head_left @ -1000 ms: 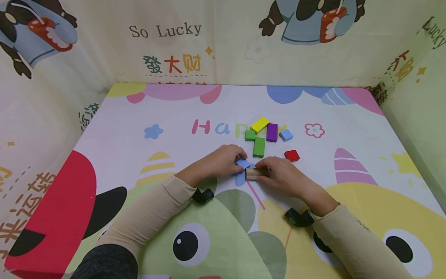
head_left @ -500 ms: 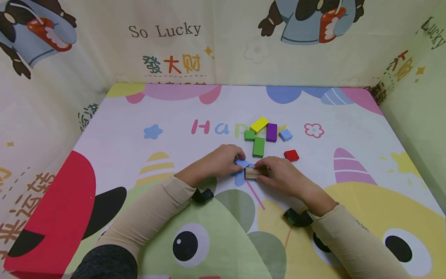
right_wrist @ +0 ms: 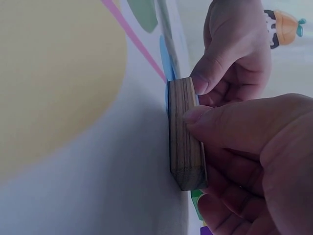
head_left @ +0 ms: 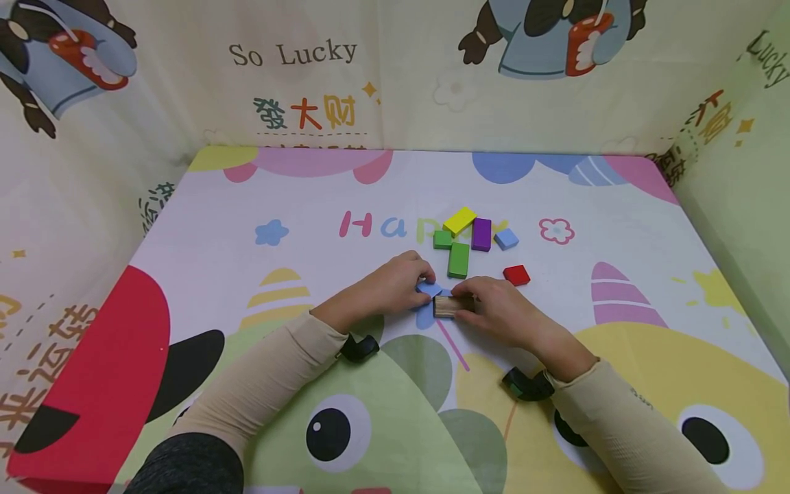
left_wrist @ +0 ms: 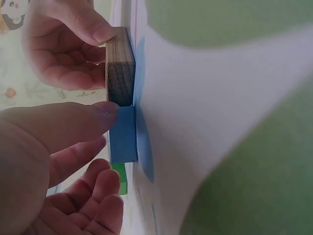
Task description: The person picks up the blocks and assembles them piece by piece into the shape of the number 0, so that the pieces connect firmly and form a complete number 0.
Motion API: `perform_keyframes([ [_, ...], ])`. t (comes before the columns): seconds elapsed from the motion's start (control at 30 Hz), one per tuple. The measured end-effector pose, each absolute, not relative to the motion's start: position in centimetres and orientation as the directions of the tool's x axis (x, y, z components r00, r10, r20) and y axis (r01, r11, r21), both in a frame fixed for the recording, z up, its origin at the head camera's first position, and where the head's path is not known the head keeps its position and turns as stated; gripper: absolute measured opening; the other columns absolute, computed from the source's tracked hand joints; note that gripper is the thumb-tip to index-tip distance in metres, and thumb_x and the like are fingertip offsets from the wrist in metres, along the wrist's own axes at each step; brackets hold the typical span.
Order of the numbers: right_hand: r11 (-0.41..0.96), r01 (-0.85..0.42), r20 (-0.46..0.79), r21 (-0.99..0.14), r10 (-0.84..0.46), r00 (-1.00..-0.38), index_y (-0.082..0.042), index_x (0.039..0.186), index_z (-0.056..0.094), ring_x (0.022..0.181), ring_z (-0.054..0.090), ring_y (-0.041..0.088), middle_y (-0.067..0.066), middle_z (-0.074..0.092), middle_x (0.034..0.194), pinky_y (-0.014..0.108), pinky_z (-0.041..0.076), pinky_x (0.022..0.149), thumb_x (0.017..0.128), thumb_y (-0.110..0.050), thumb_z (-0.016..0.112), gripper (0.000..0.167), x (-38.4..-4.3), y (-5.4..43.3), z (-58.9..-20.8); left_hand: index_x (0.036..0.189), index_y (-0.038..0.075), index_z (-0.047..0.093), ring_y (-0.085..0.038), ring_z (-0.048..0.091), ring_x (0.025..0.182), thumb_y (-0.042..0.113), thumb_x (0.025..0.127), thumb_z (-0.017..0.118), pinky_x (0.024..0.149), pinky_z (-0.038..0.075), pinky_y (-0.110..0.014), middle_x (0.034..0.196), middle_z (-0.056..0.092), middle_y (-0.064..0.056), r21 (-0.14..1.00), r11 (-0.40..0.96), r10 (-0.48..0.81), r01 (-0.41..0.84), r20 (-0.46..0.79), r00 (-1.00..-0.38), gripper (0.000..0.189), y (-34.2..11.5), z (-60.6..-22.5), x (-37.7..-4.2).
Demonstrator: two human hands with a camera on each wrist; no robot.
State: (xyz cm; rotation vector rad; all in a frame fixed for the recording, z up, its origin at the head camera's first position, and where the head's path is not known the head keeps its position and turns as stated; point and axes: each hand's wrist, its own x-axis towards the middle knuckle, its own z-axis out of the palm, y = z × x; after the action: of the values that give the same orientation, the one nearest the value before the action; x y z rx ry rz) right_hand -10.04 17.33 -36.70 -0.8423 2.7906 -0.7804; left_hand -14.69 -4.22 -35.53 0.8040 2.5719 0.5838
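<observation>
A: I'm on the remote feed. Who holds what, and where?

B: I see the left hand [head_left: 401,283] pinching the blue block [left_wrist: 123,134] between thumb and finger, and the right hand [head_left: 503,309] gripping the wooden block [head_left: 449,307], thumb on the near side. Both blocks sit low over a blue print on the tabletop [head_left: 204,288], in the middle of my view. From the left wrist, their ends look to be touching.

A: What would you worry about first?

B: Skew. From the head camera the blue block seems angled against the wooden one, so I'd expect an uneven push to bear on one corner and swing it round. The left thumb also lies right by the seam; if the ends were squeezed together there, I think it could get nipped or hold them apart.

A: And around the hands?

B: The longer green block [head_left: 459,261] is just beyond the right fingertips. A careless lift or reach forward could knock it into the purple block [head_left: 481,234]. The red block [head_left: 517,275] is near too, behind the knuckles.

A: Anything you can't judge?

B: How firmly either hand squeezes. If it's light, I'd fear a slip.
</observation>
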Motion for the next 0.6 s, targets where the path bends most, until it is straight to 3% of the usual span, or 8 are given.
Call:
perform_keyframes([
  [0.23,0.714,-0.479,0.030,-0.511,-0.542,-0.840,-0.001,0.114,0.068,0.087,0.058,0.020,0.005,0.067,0.100,0.041,0.053,0.084,0.086,-0.010,0.080,0.032,-10.04,17.43,-36.70,0.119,0.005,0.066,-0.018,0.054,0.103,0.017,0.094,0.072,0.095,0.047,-0.028,0.114,0.060,-0.006,0.493,0.717,0.642,0.493,-0.193,-0.742,0.029,-4.11,-35.32,-14.67],
  [0.6,0.712,-0.479,0.024,-0.514,-0.546,-0.838,-0.001,0.114,0.068,0.087,0.058,0.020,0.004,0.067,0.100,0.041,0.052,0.084,0.086,-0.010,0.079,0.032,-10.08,17.42,-36.78,0.119,0.005,0.066,-0.017,0.054,0.103,0.016,0.094,0.072,0.094,0.047,-0.027,0.113,0.060,-0.006,0.503,0.720,0.637,0.479,-0.202,-0.744,0.028,-3.88,-35.63,-14.78],
])
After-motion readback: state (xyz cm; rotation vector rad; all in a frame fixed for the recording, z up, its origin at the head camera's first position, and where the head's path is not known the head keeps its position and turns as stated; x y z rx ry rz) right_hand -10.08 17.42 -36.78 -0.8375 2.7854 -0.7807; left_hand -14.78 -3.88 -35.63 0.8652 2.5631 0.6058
